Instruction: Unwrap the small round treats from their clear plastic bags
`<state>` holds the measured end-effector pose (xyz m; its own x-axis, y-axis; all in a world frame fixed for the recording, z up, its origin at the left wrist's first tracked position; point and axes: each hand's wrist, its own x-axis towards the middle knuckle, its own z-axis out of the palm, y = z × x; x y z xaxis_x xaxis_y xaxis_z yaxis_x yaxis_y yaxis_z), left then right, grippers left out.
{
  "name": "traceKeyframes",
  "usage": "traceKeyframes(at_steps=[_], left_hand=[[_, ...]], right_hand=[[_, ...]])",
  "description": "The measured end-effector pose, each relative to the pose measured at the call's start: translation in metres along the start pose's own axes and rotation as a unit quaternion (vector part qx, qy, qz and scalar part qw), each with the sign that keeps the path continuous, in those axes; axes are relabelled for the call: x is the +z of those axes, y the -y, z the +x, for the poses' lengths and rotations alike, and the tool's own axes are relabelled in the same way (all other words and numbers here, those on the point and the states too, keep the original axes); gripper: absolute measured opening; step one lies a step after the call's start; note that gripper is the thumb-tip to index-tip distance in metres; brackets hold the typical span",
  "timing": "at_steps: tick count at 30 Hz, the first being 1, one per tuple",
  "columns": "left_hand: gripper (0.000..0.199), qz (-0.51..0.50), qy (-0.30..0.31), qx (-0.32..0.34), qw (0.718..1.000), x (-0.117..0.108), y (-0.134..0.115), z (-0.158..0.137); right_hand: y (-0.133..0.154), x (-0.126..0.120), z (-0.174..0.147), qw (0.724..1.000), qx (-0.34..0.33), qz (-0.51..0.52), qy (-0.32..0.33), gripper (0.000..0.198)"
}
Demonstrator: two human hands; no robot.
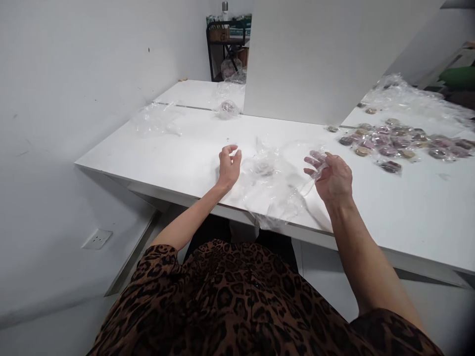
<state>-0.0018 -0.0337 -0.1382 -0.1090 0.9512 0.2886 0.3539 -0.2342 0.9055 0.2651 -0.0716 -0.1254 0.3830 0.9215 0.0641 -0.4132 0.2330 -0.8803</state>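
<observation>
White bench (393, 212): crumpled clear film (272, 195) lies between the hands, overhanging the front edge. Judged light, limp, slippery, easily torn; best pinched at a loose edge. Right hand (336, 178), fingers loosely spread, holds a clear wrapper (318, 173); left hand (230, 169) half-curled, apparently empty. No writing legible.

Leopard-print shirt (222, 296) (brown-black), white table (148, 155)
</observation>
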Motion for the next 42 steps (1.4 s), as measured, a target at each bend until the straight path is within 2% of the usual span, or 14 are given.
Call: traceKeyframes(at_steps=[3, 6, 8, 9, 11, 13, 15, 18, 20, 23, 25, 30, 35, 42], left_hand=[[0.031, 0.132, 0.097, 0.089, 0.982, 0.005, -0.027, -0.002], [0.051, 0.294, 0.228, 0.15, 0.916, 0.022, -0.047, -0.009], [0.045, 0.353, 0.27, 0.151, 0.883, 0.029, -0.049, -0.011], [0.035, 0.352, 0.276, 0.137, 0.884, 0.03, -0.046, -0.011], [0.018, 0.283, 0.259, 0.088, 0.919, 0.023, -0.034, -0.005], [0.011, 0.179, 0.199, 0.03, 0.963, 0.008, -0.016, 0.004], [0.005, 0.117, 0.131, -0.026, 0.984, -0.01, 0.003, 0.011], [0.013, 0.107, 0.069, -0.075, 0.989, -0.03, 0.023, 0.012], [0.014, 0.091, 0.064, -0.072, 0.991, -0.034, 0.028, 0.006], [0.008, 0.052, 0.076, -0.05, 0.995, -0.032, 0.031, -0.005], [0.007, 0.029, 0.076, -0.039, 0.996, -0.03, 0.033, -0.009], [0.013, -0.086, 0.077, -0.084, 0.99, -0.028, 0.043, -0.009], [0.011, -0.132, 0.067, -0.109, 0.983, -0.03, 0.044, -0.009], [0.011, -0.14, 0.069, -0.088, 0.984, -0.03, 0.046, -0.009]], right_hand=[[0.002, 0.002, -0.005, 0.999, -0.013, -0.015, 0.034, 0.031], [0.001, 0.001, -0.008, 0.998, -0.024, -0.021, 0.056, 0.037], [-0.001, -0.002, -0.009, 0.998, -0.031, -0.018, 0.055, 0.037], [-0.001, -0.005, -0.009, 0.998, -0.033, -0.016, 0.052, 0.037], [0.0, -0.013, -0.009, 0.999, -0.031, -0.012, 0.038, 0.035], [0.003, -0.021, -0.009, 1.0, -0.02, -0.008, 0.018, 0.03], [0.007, -0.026, -0.007, 1.0, -0.005, -0.003, -0.012, 0.022], [0.01, -0.027, -0.007, 0.997, 0.042, 0.01, -0.061, 0.019], [0.007, -0.022, -0.011, 0.991, 0.109, -0.009, -0.074, 0.024], [0.001, -0.008, -0.019, 0.967, 0.223, -0.123, -0.031, 0.021], [0.004, 0.007, -0.021, 0.947, 0.25, -0.202, 0.014, 0.013], [0.054, 0.059, 0.003, 0.948, 0.133, -0.279, 0.069, 0.01], [0.106, 0.112, 0.042, 0.944, 0.007, -0.323, 0.062, 0.018], [0.143, 0.145, 0.056, 0.913, -0.103, -0.384, 0.088, 0.035]])
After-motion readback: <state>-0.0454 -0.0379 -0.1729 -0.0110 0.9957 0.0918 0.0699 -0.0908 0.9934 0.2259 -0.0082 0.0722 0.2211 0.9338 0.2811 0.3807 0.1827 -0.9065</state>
